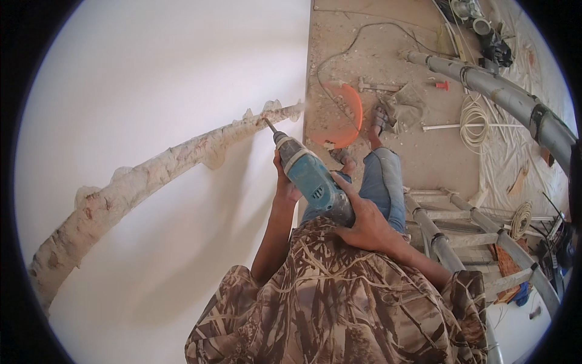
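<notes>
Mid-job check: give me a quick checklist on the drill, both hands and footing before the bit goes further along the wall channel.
1. Right hand grips the rear of the drill: ok.
2. Left hand steadies the drill's front: ok.
3. Bit meets the channel in the wall: ok, dust at the tip.
4. Footing on the ladder: cannot tell, feet partly hidden.
5. Floor below: not ok, cable coil, orange bucket and pipes lie about.
6. Gloves: not ok, hands bare.

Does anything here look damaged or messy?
Yes. A long ragged groove is cut through the white wall, baring rough material, where the drill bit meets it. The floor below is dusty, strewn with cables, pipes and an orange bucket.
</notes>
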`<state>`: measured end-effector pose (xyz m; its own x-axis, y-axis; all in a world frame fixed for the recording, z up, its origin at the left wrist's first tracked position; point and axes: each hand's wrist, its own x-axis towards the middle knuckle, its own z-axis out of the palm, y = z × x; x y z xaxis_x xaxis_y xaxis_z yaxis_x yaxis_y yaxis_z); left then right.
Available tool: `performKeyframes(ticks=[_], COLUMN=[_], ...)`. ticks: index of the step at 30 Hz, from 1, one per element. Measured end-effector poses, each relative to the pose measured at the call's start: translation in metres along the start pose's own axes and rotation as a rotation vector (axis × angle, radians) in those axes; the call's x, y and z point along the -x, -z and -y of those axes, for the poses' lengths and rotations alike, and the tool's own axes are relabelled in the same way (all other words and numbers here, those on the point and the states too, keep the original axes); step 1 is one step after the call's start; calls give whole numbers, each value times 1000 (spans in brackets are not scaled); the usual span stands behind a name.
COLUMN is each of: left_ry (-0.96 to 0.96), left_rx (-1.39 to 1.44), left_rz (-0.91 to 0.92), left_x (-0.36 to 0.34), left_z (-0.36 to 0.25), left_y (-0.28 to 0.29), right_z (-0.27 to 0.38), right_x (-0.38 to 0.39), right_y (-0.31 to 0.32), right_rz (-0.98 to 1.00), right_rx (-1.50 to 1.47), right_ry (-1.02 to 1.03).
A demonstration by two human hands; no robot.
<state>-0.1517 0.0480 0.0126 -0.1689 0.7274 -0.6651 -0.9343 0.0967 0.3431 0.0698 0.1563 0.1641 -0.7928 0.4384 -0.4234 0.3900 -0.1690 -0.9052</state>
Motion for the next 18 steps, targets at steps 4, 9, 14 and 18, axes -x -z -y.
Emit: performKeyframes(ticks=[4,9,14,18], left_ry=[-23,-18,-49,-48], left_rx=[-15,33,46,27], left_rz=[12,-10,46,82], left_x=[3,-1,-4,-24], left_z=[-3,-7,-6,-11], left_y=[7,26,34,51], right_z=[5,6,-1,-17], right_x=[2,-5,-10,-26], right_y=[-7,-23,-33,-40], right_rz=[12,29,14,-5], right_rx=[28,46,65,50], right_ry=[-11,-51,-16,1])
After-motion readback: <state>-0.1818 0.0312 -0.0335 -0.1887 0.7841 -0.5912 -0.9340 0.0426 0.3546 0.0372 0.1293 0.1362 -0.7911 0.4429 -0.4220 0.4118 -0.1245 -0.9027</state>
